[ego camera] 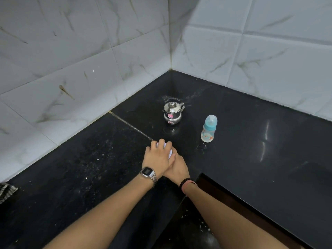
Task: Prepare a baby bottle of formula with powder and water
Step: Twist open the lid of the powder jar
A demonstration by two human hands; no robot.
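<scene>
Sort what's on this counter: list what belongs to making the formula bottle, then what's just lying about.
For the job:
- baby bottle, upright, cap on
- small steel pot with lid, probably the water
- white container under both hands, left hand on top, right hand beside it; contents not visible

Lying about:
- checked cloth at the left edge

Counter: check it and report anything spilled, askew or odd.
White specks and a powdery smear dust the black counter, thickest behind the steel pot in the corner and near the bottle. Pot and bottle stand upright, bottle capped. Both hands cover a small white object; what it is cannot be told.
</scene>
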